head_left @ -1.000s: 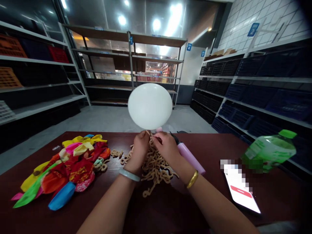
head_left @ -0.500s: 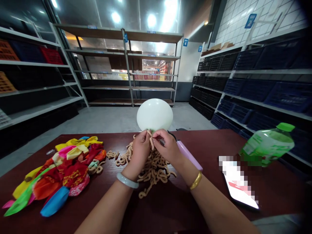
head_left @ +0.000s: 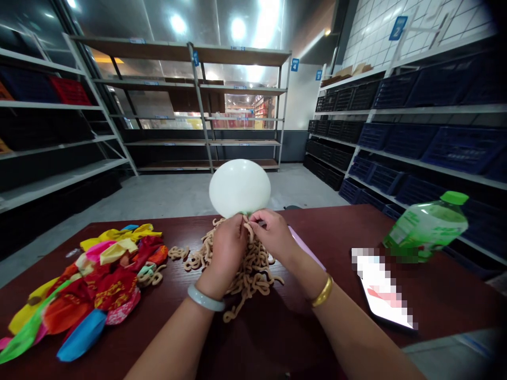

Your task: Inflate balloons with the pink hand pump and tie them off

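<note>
A white inflated balloon [head_left: 240, 188] stands beyond my hands, its lower end at my fingertips. My left hand [head_left: 229, 244] is closed in a pinch at the balloon's neck. Beside it, my right hand [head_left: 273, 235] pinches a tan rubber-like string [head_left: 249, 230] at the same spot. Below and around both hands lies a pile of tan curly strings [head_left: 253, 277]. The fingertips partly hide the neck and the string's end.
Deflated coloured balloons [head_left: 114, 287] lie on the left of the dark red table [head_left: 178, 338]. A purple cylinder [head_left: 307, 247] is behind my right wrist. At right are a phone [head_left: 382, 290] and a green bottle [head_left: 430, 227]. Shelves [head_left: 245, 89] stand beyond.
The view has shifted slightly to the right. My left hand has turned, showing more of its back, and my hands are closer together at the balloon's neck.
</note>
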Demonstrator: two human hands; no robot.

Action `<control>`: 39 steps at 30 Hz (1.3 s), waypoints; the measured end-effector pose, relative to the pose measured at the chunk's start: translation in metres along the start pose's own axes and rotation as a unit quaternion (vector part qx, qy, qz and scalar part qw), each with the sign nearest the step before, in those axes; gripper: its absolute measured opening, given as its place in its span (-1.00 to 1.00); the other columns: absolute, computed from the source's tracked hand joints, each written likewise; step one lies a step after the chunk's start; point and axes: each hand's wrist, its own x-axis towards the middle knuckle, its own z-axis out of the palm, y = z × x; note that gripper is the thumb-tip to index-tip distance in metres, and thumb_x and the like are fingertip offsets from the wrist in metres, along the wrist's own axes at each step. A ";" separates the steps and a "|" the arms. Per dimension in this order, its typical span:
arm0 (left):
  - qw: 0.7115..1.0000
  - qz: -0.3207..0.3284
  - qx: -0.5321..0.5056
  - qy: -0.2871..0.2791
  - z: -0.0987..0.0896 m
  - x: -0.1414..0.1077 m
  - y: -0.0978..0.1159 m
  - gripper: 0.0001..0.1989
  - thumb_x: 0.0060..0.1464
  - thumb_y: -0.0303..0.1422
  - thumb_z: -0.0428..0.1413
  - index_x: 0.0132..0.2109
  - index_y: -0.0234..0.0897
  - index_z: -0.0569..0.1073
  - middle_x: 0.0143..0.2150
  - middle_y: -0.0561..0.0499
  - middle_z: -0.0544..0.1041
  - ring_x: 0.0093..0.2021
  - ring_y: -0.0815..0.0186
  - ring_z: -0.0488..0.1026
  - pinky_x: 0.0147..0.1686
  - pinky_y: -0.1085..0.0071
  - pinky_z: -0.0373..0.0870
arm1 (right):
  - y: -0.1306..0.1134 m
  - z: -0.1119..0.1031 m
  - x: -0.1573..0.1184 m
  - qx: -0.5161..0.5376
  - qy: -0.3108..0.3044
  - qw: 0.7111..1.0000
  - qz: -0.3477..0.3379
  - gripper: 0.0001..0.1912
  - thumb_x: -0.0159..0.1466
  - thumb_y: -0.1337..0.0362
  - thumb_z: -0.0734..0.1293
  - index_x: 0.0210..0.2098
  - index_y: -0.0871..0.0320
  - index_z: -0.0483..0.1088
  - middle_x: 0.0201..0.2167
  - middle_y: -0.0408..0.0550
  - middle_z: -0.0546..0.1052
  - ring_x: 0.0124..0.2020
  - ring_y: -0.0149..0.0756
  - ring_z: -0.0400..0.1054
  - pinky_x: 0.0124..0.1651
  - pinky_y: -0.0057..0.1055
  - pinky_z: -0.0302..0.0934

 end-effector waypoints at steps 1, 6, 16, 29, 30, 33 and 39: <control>1.000 -0.008 -0.004 -0.001 0.000 0.001 0.000 -0.81 0.16 -0.42 -0.04 -0.43 -0.26 0.33 -0.47 0.01 0.41 -0.44 0.30 0.28 -0.42 0.39 0.06 | 0.000 0.002 -0.001 -0.032 0.006 0.999 -0.023 -0.91 0.24 0.39 0.29 -0.41 0.14 0.38 -0.38 -0.08 0.50 -0.28 -0.26 0.35 -0.16 -0.35 0.21; 0.992 -0.051 -0.113 -0.022 0.003 0.003 0.003 -0.80 0.18 -0.38 -0.05 -0.39 -0.27 0.38 -0.44 0.01 0.46 -0.42 0.32 0.33 -0.39 0.41 0.15 | 0.000 0.011 -0.008 -0.180 0.053 0.978 -0.089 -0.93 0.29 0.38 0.21 -0.32 0.16 0.31 -0.35 0.01 0.44 -0.29 -0.19 0.32 -0.21 -0.31 0.20; 0.934 -0.121 -0.337 -0.017 0.006 0.002 0.013 -0.71 0.23 -0.17 -0.03 -0.29 -0.27 0.43 -0.37 0.01 0.46 -0.32 0.31 0.36 -0.29 0.44 0.27 | -0.002 0.006 -0.007 -0.076 0.120 0.987 -0.073 -0.93 0.32 0.34 0.23 -0.29 0.11 0.33 -0.34 -0.03 0.50 -0.28 -0.23 0.37 -0.14 -0.32 0.24; 0.985 -0.070 -0.159 0.023 -0.004 0.002 0.016 -0.68 0.25 -0.23 -0.08 -0.41 -0.27 0.37 -0.49 0.05 0.40 -0.45 0.34 0.30 -0.42 0.44 0.14 | 0.003 0.006 0.000 0.298 0.014 0.945 0.134 -0.84 0.15 0.24 0.39 -0.27 0.16 0.47 -0.34 -0.08 0.58 -0.33 -0.29 0.45 -0.22 -0.35 0.35; 0.987 -0.066 -0.144 0.024 -0.004 0.002 0.016 -0.68 0.25 -0.24 -0.08 -0.41 -0.26 0.37 -0.49 0.05 0.39 -0.45 0.34 0.29 -0.43 0.43 0.13 | 0.003 0.004 0.001 0.297 0.014 0.945 0.134 -0.86 0.14 0.24 0.41 -0.32 0.16 0.47 -0.40 -0.10 0.56 -0.38 -0.31 0.43 -0.26 -0.37 0.34; 0.990 -0.060 -0.127 0.014 -0.004 0.003 0.014 -0.71 0.25 -0.27 -0.09 -0.38 -0.27 0.39 -0.48 0.03 0.42 -0.45 0.33 0.31 -0.42 0.42 0.14 | -0.001 0.000 0.000 0.199 0.049 0.976 0.074 -0.95 0.15 0.29 0.40 -0.38 0.13 0.48 -0.41 -0.11 0.54 -0.37 -0.31 0.41 -0.27 -0.38 0.32; 0.988 -0.086 -0.125 0.016 -0.001 0.002 0.008 -0.72 0.25 -0.27 -0.09 -0.34 -0.27 0.42 -0.43 0.00 0.47 -0.43 0.31 0.34 -0.40 0.42 0.16 | -0.011 -0.005 -0.008 0.012 0.078 0.996 -0.045 -0.87 0.27 0.31 0.31 -0.27 0.05 0.53 -0.21 -0.01 0.49 -0.18 -0.24 0.39 -0.14 -0.32 0.33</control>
